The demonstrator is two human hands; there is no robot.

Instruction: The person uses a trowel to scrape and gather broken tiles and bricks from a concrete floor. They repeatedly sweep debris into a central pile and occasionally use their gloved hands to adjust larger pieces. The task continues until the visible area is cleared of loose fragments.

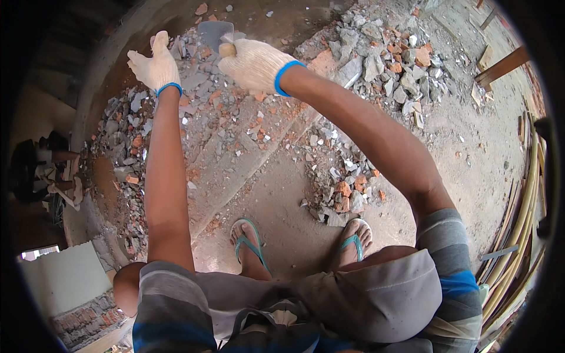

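My left hand [156, 66], in a cream knitted glove with a blue cuff, is stretched out above the rubble. Its thumb and fingers are apart and nothing shows in them. To its right my right hand [254, 63], gloved alike, is closed round the light wooden handle of a hand tool. The tool's broad grey metal blade [215, 33] points away from me, beside broken pieces. Its exact kind is unclear, since the glove covers most of the handle. Grey and reddish rubble [203, 97] lies under and between both hands.
A larger heap of broken concrete and brick [400, 67] rises at the far right. A smaller pile [347, 191] lies by my right foot. Long bamboo poles [527, 217] line the right edge, below a wooden post [503, 66]. My feet wear teal-strapped flip-flops [250, 244].
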